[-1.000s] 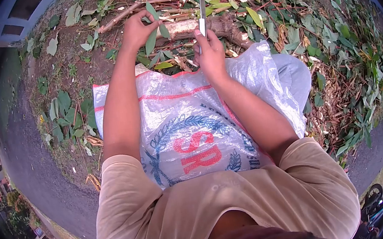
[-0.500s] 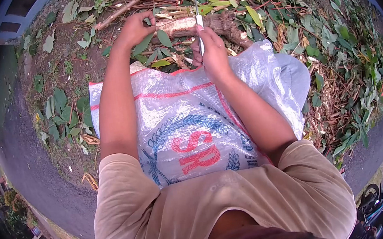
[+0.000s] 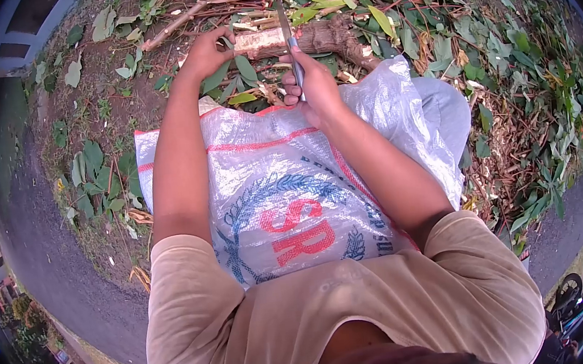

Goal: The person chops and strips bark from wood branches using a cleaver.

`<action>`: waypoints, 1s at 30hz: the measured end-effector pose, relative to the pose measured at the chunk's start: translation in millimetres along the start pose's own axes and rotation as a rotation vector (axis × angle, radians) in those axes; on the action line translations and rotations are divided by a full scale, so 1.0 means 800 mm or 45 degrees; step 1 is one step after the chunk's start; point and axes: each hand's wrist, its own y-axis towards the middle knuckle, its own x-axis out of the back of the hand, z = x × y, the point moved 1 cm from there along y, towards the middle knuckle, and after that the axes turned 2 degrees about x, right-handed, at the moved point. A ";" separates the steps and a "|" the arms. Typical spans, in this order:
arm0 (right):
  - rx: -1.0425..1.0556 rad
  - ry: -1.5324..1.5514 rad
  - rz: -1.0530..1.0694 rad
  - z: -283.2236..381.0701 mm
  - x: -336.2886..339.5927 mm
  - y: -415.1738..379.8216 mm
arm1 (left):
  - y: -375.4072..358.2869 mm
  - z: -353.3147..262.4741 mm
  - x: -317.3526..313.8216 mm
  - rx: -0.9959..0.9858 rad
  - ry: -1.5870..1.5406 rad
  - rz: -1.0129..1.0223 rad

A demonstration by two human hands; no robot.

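Observation:
My right hand (image 3: 318,84) is wrapped round the handle of a knife (image 3: 297,70), its narrow blade pointing up and away from me. The blade crosses over a thick piece of branch (image 3: 324,36) lying sideways on the ground. Left of the blade, the branch's top (image 3: 261,41) is pale and stripped of bark. At the branch's left end, my left hand (image 3: 207,56) is closed, finger and thumb pinching a green leafy stem (image 3: 227,44). More long green leaves (image 3: 245,68) show just below that hand. A white woven sack (image 3: 270,184) with red and blue print covers my lap.
Cut branches (image 3: 207,6) and thin sticks lie beyond the thick branch. A broad litter of leaves and twigs (image 3: 510,85) spreads on the right. Bare soil (image 3: 123,93) and a paved strip (image 3: 45,231) are on the left.
The knife has turned, its tip swinging left and its blade now showing broader. My right hand has shifted slightly left and toward me. My left hand has barely moved.

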 end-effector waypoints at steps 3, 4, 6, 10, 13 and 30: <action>0.307 -0.157 0.043 -0.001 0.001 -0.004 | 0.004 -0.005 0.006 0.109 0.138 -0.027; 0.302 -0.158 0.040 -0.003 0.001 -0.005 | 0.004 -0.008 0.006 0.076 0.238 -0.055; 0.490 -0.258 0.070 0.000 -0.007 -0.009 | 0.012 0.016 0.002 0.032 0.352 -0.054; 0.375 -0.194 0.070 0.000 -0.014 -0.018 | 0.012 0.029 0.001 0.160 0.346 -0.185; 0.403 -0.237 0.069 0.000 -0.012 -0.021 | 0.023 0.046 0.003 0.284 0.253 -0.168; 0.547 -0.350 0.162 -0.011 -0.027 -0.031 | 0.044 0.085 -0.019 0.539 -0.032 -0.362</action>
